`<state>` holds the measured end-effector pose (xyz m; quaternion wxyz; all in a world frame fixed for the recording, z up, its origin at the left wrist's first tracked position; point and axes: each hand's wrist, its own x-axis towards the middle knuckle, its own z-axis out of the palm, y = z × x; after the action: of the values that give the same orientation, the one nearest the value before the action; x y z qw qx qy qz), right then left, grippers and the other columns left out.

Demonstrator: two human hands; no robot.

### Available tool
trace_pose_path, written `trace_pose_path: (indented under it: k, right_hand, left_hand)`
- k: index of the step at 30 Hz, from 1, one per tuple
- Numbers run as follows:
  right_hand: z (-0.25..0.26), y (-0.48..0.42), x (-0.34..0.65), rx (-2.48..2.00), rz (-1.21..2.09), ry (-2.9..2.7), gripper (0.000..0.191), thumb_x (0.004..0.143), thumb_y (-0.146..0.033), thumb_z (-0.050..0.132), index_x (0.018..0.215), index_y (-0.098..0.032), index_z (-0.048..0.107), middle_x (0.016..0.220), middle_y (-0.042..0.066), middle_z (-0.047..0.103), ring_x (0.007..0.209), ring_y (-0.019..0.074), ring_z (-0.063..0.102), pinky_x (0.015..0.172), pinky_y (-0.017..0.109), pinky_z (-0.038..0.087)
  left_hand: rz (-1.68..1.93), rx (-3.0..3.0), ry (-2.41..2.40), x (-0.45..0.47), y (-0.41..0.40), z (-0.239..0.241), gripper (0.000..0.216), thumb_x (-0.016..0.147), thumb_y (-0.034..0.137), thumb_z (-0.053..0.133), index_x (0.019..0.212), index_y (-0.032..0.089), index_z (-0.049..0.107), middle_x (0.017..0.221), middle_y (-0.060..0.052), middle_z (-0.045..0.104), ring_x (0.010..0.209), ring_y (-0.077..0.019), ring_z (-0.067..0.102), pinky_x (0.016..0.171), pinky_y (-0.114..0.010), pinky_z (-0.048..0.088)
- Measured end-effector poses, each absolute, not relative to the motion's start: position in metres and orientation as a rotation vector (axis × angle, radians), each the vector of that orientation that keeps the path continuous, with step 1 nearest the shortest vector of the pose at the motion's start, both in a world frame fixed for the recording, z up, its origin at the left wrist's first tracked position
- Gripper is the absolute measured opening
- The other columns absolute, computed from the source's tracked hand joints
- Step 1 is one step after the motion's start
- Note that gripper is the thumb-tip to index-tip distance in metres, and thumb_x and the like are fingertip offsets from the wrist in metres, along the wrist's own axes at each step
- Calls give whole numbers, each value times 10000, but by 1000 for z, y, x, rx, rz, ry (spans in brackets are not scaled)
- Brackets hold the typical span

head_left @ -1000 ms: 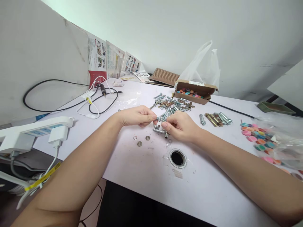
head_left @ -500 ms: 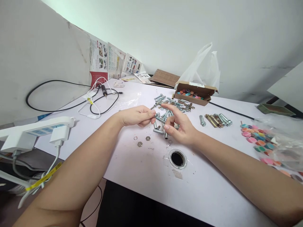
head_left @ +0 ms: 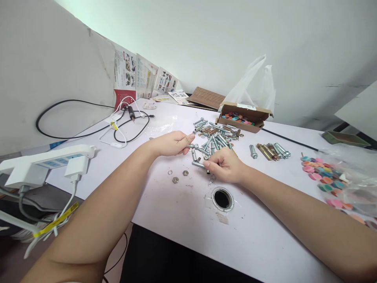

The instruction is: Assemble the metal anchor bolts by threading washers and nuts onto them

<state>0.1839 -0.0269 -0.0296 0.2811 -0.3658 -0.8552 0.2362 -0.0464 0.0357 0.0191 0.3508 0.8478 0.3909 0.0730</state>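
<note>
Left hand (head_left: 173, 144): thumb and forefinger pinched a steel bolt (head_left: 202, 149), its shaft toward three o'clock.
Right hand (head_left: 225, 165): fingers curled beside a steel sleeve (head_left: 198, 164); whether they gripped it could not be told.
Bolt handling: probably stiff, tough and dense for its size, perhaps slick; the nut-like collar seemed the surest hold.
Hex nuts (head_left: 175, 180): two lay on the worktop (head_left: 176, 212), between five and six o'clock from the left hand.
Fastener pile (head_left: 216, 135): lay at eleven o'clock from the right hand.
Bolt row (head_left: 269, 151): right hand's two-to-three o'clock.
</note>
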Motion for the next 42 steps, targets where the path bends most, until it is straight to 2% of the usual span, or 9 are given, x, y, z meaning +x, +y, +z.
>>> trace_pose_path:
  k: [7, 12, 19, 24, 30, 33, 36, 38, 42]
  right_hand:
    - [-32, -32, 180, -900, 700, -2062, 589, 879, -377, 608, 1408, -172, 450, 663, -32, 635, 526, 109, 527, 558, 255, 420]
    - [-29, -30, 182, -1023, 841, -2138, 386, 913, -414, 511, 666, -144, 633, 441, -22, 468, 429, 87, 400, 463, 247, 324]
    - [-33, -34, 178, -891, 701, -2039, 678, 866, -301, 608, 1478, -160, 351, 591, -69, 587, 486, 107, 500, 528, 242, 412]
    - [-35, -35, 176, -1006, 579, -2287, 218, 868, -317, 577, 763, -162, 689, 444, -50, 477, 422, 72, 393, 479, 234, 329]
    - [-34, -38, 174, -891, 660, -2112, 845, 862, -295, 609, 1580, -173, 180, 677, -50, 648, 499, 99, 512, 545, 245, 420]
    - [-34, -37, 174, -924, 630, -2241, 400, 876, -326, 574, 1231, -153, 642, 471, -87, 444, 428, 79, 361, 486, 243, 320]
    - [-34, -36, 175, -1003, 649, -2261, 318, 890, -373, 555, 670, -158, 636, 428, -66, 345, 430, 70, 303, 458, 250, 254]
    - [-36, -37, 174, -1000, 690, -2156, 226, 879, -357, 582, 920, -153, 670, 484, -67, 453, 447, 79, 387, 481, 239, 320]
    - [-37, -38, 172, -933, 706, -2050, 795, 858, -301, 618, 1541, -170, 233, 646, -63, 627, 489, 103, 509, 535, 244, 412]
  left_hand:
    - [194, 2278, 980, -46, 39, 18, 668, 965, 647, 228, 599, 151, 487, 537, -14, 455, 493, -109, 384, 571, -258, 341]
    - [178, 2317, 1007, -44, 41, 12, 616, 973, 619, 248, 589, 162, 401, 544, -10, 437, 485, -101, 345, 557, -259, 316]
    - [236, 2234, 974, -45, 32, 24, 596, 972, 609, 282, 578, 164, 338, 543, -6, 403, 489, -84, 320, 537, -249, 292]
    - [325, 2054, 1021, -49, 31, 28, 511, 960, 505, 368, 578, 181, 266, 522, 18, 308, 469, -66, 218, 491, -249, 219]
    - [268, 2150, 1015, -47, 36, 19, 525, 960, 513, 346, 561, 174, 311, 515, 5, 319, 467, -81, 237, 488, -271, 228]
    - [270, 2202, 1024, -46, 38, 16, 530, 956, 527, 350, 563, 172, 317, 519, 3, 309, 467, -85, 233, 479, -276, 212]
    - [297, 2149, 1013, -46, 37, 17, 542, 955, 552, 343, 567, 176, 304, 520, 2, 318, 466, -84, 244, 484, -270, 234]
    - [308, 2124, 997, -47, 36, 19, 546, 957, 559, 338, 569, 178, 297, 521, 3, 316, 468, -85, 249, 490, -268, 248]
    - [302, 2172, 1029, -47, 34, 21, 548, 961, 567, 328, 580, 174, 316, 537, 0, 330, 480, -87, 268, 496, -267, 259]
